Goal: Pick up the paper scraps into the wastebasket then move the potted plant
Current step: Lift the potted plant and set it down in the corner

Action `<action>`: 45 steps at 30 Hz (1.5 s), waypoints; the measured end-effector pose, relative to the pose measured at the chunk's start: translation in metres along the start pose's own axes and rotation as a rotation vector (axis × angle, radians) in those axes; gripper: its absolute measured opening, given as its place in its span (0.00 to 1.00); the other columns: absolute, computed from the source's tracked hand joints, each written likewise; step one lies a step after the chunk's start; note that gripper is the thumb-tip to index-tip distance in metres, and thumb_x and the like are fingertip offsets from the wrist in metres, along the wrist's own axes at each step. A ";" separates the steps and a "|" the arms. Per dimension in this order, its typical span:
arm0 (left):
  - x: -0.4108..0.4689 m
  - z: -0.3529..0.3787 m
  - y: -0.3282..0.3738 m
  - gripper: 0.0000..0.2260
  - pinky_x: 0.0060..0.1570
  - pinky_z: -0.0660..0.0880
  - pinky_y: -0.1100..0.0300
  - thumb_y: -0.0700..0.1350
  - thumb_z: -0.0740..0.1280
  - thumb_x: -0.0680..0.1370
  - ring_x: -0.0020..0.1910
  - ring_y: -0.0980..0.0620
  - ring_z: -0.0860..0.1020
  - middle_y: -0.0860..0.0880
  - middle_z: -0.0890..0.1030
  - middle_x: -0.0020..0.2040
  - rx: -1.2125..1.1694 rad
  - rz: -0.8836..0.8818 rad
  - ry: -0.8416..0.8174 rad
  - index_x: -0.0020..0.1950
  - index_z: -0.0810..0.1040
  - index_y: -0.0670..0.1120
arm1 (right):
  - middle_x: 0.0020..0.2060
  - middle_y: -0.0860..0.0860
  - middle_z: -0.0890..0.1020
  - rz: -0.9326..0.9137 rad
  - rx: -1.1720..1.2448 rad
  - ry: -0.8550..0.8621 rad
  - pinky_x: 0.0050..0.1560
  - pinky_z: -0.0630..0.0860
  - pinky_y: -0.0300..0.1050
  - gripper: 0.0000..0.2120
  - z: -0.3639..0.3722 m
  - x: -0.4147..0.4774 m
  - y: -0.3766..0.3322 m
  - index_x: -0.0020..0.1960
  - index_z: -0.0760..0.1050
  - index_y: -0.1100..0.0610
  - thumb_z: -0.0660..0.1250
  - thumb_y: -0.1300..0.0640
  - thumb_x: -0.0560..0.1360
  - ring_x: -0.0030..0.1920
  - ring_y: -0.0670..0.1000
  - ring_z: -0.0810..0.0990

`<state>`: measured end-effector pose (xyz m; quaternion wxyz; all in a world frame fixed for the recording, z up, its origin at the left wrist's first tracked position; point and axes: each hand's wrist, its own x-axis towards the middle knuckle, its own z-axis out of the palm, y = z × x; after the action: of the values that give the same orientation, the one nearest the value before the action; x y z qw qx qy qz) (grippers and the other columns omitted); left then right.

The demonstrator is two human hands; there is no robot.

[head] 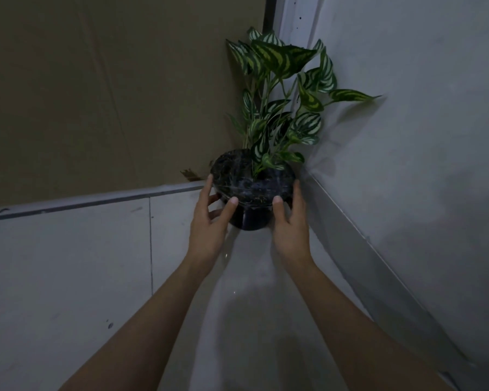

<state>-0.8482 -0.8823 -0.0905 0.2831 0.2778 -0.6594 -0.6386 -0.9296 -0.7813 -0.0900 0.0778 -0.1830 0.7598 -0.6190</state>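
Observation:
A potted plant (pixel 251 184) with striped green leaves stands in a black round pot in the corner of the room, on the pale floor. My left hand (pixel 209 221) grips the pot's left side, thumb on the rim. On the pot's right side my right hand (pixel 290 221) does the same, thumb on the rim. Whether the pot rests on the floor or hangs just above it, I cannot tell. No paper scraps or wastebasket are in view.
A large brown cardboard sheet (pixel 96 94) leans against the wall behind and left of the plant. A grey wall (pixel 421 136) with a skirting strip (pixel 364 244) closes the right side. Pale floor tiles (pixel 68 263) spread to the left and toward me.

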 end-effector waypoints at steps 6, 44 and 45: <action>0.008 -0.001 0.003 0.29 0.59 0.73 0.53 0.52 0.63 0.78 0.61 0.50 0.74 0.47 0.70 0.70 -0.030 -0.034 -0.014 0.76 0.54 0.60 | 0.76 0.49 0.54 0.028 0.036 -0.004 0.69 0.61 0.44 0.26 0.001 0.006 -0.002 0.75 0.48 0.49 0.53 0.52 0.80 0.75 0.50 0.57; -0.003 0.010 0.027 0.29 0.65 0.67 0.55 0.52 0.59 0.80 0.71 0.48 0.67 0.50 0.63 0.76 0.156 -0.067 0.013 0.77 0.48 0.56 | 0.77 0.52 0.51 0.028 -0.105 -0.141 0.74 0.58 0.58 0.31 -0.008 0.009 -0.008 0.76 0.44 0.52 0.57 0.50 0.79 0.76 0.53 0.52; -0.003 0.011 0.028 0.29 0.65 0.66 0.56 0.52 0.59 0.80 0.72 0.48 0.67 0.51 0.62 0.77 0.166 -0.069 0.013 0.77 0.48 0.55 | 0.77 0.52 0.51 0.032 -0.110 -0.143 0.74 0.58 0.58 0.31 -0.008 0.009 -0.008 0.76 0.44 0.52 0.57 0.50 0.79 0.76 0.53 0.52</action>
<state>-0.8540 -0.8721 -0.0625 0.2412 0.3269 -0.6983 -0.5894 -0.9395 -0.7791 -0.0791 0.1315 -0.2184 0.7880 -0.5604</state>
